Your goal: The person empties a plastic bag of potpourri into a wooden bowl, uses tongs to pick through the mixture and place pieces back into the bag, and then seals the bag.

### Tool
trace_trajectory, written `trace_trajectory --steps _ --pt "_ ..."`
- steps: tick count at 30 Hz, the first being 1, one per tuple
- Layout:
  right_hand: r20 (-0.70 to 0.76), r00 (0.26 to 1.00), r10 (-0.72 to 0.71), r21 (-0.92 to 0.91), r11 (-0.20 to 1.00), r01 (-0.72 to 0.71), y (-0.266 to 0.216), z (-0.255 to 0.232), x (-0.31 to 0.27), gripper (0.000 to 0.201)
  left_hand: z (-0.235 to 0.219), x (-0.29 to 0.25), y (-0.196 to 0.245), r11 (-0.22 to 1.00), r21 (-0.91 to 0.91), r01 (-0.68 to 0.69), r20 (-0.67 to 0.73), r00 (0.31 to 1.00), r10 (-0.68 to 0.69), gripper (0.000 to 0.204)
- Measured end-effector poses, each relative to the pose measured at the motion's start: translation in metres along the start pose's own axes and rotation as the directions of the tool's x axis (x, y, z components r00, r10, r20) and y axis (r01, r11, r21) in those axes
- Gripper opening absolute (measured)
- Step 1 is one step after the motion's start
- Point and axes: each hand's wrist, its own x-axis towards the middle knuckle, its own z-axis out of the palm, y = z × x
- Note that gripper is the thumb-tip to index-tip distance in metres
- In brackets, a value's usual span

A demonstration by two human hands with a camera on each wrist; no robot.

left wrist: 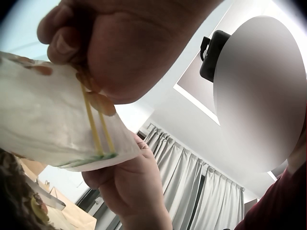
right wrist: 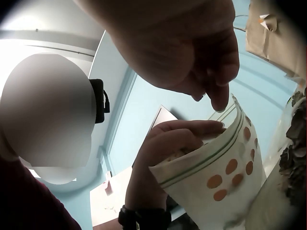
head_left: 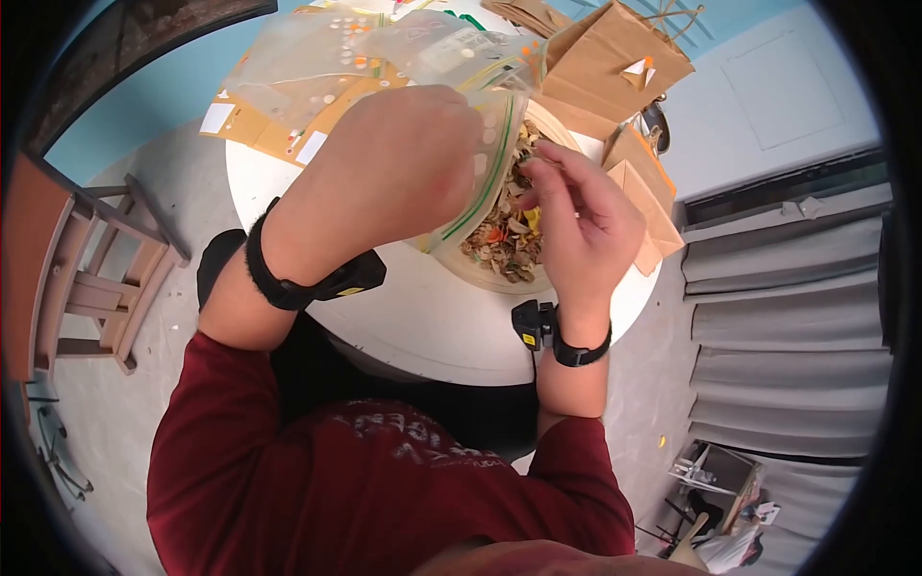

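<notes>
In the head view my left hand grips a clear zip bag with a green seal line. The left wrist view shows its curled fingers at the dotted bag. My right hand is bent above a round container of dried brown, yellow and orange pieces. In the right wrist view the right hand's fingertips point down by the open mouth of the bag; whether they pinch anything is hidden. My left hand is at that mouth.
More dotted clear bags and a brown sheet lie at the back left of the round white table. Brown paper bags stand at the back right. A wooden chair is off to the left.
</notes>
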Motion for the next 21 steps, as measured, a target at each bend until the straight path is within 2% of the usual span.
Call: trace_trajectory --steps 2,5,6,9,10,11,13,14,17,21 --pt "-0.048 0.998 0.048 0.041 0.998 -0.046 -0.007 -0.007 0.002 0.016 -0.003 0.0 -0.001 1.0 0.014 0.018 0.012 1.0 -0.018 0.022" --pt "-0.199 0.979 0.043 0.181 0.984 -0.006 -0.017 -0.012 0.001 0.017 -0.006 0.001 -0.003 0.998 0.041 0.047 0.027 0.998 -0.048 0.023" --pt "-0.201 0.979 0.018 0.204 0.979 0.024 -0.021 -0.015 -0.002 0.018 -0.006 0.001 -0.003 0.998 0.037 0.042 0.012 0.999 -0.042 0.024" --pt "-0.087 0.996 0.024 0.134 0.991 -0.012 -0.024 -0.01 -0.004 0.022 -0.004 0.0 -0.004 0.999 0.016 0.034 -0.008 0.999 -0.034 0.024" --pt "0.095 0.995 -0.022 -0.004 1.0 0.023 -0.014 -0.012 0.001 0.027 -0.003 0.0 -0.004 0.999 0.008 0.034 -0.011 0.999 -0.034 0.024" --pt "0.15 0.984 0.092 -0.008 0.996 -0.092 -0.01 -0.014 0.004 0.029 -0.005 0.0 -0.004 0.999 0.016 0.037 -0.004 0.999 -0.037 0.024" --pt "0.254 0.915 0.312 -0.035 0.949 -0.314 -0.003 -0.019 0.01 0.033 -0.008 0.0 -0.003 0.999 0.033 0.043 0.009 0.999 -0.043 0.024" --pt "0.278 0.924 0.263 -0.212 0.955 -0.208 0.014 -0.027 0.014 0.028 -0.009 -0.001 -0.004 0.999 0.026 0.041 -0.009 0.999 -0.041 0.024" --pt "0.325 0.909 0.263 -0.515 0.855 -0.063 0.048 -0.038 0.021 0.025 -0.01 -0.001 -0.008 0.999 0.012 0.038 -0.046 0.998 -0.037 0.024" --pt "0.351 0.897 0.268 -0.543 0.839 -0.039 0.066 -0.028 0.023 0.024 -0.01 0.0 -0.008 0.999 0.015 0.042 -0.036 0.998 -0.042 0.024"
